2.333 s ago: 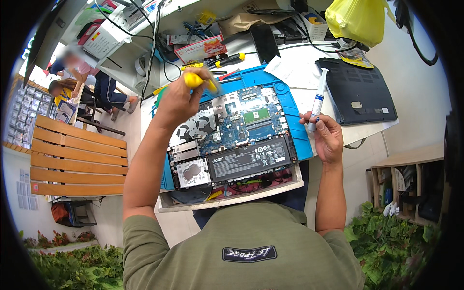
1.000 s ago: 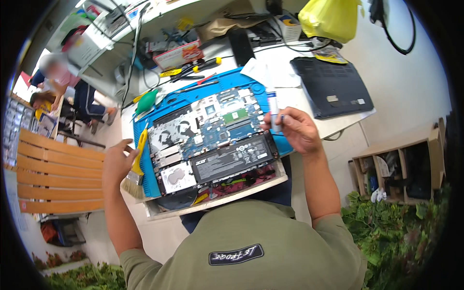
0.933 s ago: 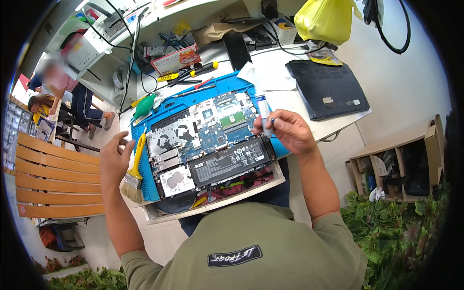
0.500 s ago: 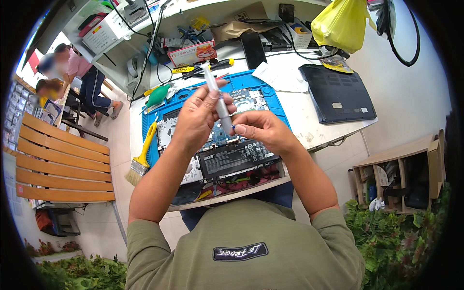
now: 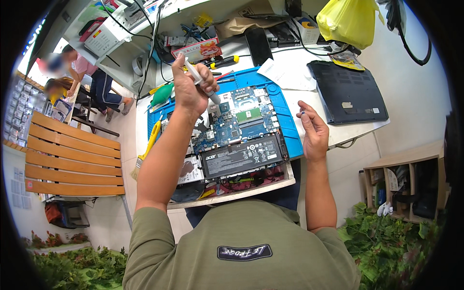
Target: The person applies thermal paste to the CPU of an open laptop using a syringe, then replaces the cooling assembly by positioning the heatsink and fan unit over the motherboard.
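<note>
At the frame's upper middle, the syringe was gripped in the left hand, slanted toward the circuit board at centre. A small blue piece was pinched in the right hand, right of centre. Light, even plunger pressure and a steadied wrist seemed advisable.

Left fingers curled, right fingers pinched

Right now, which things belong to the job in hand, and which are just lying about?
Apparently part of the job:
syringe, in the left hand
small blue piece, in the right hand
opened laptop
blue repair mat beneath it

Apparently just about:
black smartphone
white paper
yellow plastic bag
</note>
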The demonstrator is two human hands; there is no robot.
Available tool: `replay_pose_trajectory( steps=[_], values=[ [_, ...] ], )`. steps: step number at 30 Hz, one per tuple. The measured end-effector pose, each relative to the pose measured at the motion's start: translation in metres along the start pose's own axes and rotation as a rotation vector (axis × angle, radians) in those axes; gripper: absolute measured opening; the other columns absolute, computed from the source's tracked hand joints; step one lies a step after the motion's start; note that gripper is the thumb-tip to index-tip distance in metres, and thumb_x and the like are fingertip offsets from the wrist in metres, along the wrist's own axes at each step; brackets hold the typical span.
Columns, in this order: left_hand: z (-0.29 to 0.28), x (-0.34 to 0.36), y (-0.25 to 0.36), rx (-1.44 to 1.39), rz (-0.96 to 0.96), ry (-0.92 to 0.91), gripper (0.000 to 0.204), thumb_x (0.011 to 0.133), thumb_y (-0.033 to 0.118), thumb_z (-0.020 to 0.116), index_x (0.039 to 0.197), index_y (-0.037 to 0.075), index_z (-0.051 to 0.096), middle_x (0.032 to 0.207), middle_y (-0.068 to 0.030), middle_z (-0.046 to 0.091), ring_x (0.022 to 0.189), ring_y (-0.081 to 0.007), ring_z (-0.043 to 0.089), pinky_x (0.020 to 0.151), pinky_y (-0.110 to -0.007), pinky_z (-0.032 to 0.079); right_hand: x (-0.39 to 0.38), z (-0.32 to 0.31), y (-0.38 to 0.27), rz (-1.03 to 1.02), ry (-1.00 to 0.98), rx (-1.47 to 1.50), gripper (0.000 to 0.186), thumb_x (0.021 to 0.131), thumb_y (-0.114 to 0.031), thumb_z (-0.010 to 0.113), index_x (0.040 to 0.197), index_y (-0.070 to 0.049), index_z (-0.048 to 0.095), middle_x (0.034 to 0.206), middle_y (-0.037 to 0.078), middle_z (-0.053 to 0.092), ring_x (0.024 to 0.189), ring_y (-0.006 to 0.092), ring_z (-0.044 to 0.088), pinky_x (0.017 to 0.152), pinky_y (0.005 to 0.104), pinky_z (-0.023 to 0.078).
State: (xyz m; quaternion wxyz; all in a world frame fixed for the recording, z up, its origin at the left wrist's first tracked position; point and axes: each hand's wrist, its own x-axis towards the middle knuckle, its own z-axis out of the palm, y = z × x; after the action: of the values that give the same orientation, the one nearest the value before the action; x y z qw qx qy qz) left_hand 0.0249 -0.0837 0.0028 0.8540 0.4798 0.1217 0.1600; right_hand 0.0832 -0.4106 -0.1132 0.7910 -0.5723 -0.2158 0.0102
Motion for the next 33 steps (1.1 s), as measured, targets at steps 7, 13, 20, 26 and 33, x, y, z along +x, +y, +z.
replay_pose_trajectory(
  steps=[7,13,20,26,33],
  values=[
    [-0.004,0.009,-0.028,0.002,0.016,-0.006,0.076,0.093,0.083,0.040,0.066,0.013,0.045,0.053,0.0014,0.030,0.051,-0.0167,0.029,0.064,-0.037,0.035,0.000,0.000,-0.005,0.048,-0.042,0.064,0.020,0.105,-0.015,0.068,0.109,0.003,0.074,0.140,0.022,0.065,0.124,0.0236,0.063,0.107,0.0364,0.047],
    [-0.006,0.009,-0.036,0.009,0.025,0.000,0.074,0.093,0.081,0.041,0.066,0.013,0.045,0.051,0.0024,0.029,0.048,-0.0154,0.028,0.059,-0.035,0.033,0.000,-0.001,-0.005,0.053,-0.050,0.056,0.020,0.105,-0.015,0.068,0.110,0.004,0.074,0.140,0.021,0.066,0.124,0.0232,0.063,0.106,0.0357,0.048],
    [-0.010,0.009,-0.034,0.052,0.017,-0.026,0.073,0.094,0.081,0.038,0.066,0.014,0.043,0.052,0.0023,0.028,0.051,-0.0152,0.026,0.061,-0.035,0.032,-0.001,0.000,-0.004,0.065,-0.046,0.076,0.020,0.105,-0.015,0.069,0.111,0.003,0.075,0.140,0.021,0.065,0.121,0.0222,0.064,0.104,0.0345,0.049],
    [-0.009,0.009,-0.036,0.066,0.031,-0.034,0.072,0.095,0.080,0.036,0.066,0.014,0.043,0.052,0.0020,0.027,0.051,-0.0158,0.026,0.060,-0.036,0.032,-0.001,0.001,-0.006,0.061,-0.053,0.054,0.020,0.105,-0.015,0.068,0.111,0.003,0.074,0.140,0.021,0.065,0.117,0.0204,0.065,0.103,0.0338,0.050],
    [-0.007,0.009,-0.035,0.101,0.039,-0.049,0.071,0.096,0.079,0.033,0.066,0.015,0.042,0.051,0.0025,0.027,0.050,-0.0161,0.026,0.059,-0.035,0.031,-0.001,0.001,-0.007,0.063,-0.060,0.048,0.020,0.105,-0.016,0.068,0.109,0.003,0.074,0.141,0.020,0.065,0.115,0.0200,0.065,0.103,0.0337,0.051]
  ],
)
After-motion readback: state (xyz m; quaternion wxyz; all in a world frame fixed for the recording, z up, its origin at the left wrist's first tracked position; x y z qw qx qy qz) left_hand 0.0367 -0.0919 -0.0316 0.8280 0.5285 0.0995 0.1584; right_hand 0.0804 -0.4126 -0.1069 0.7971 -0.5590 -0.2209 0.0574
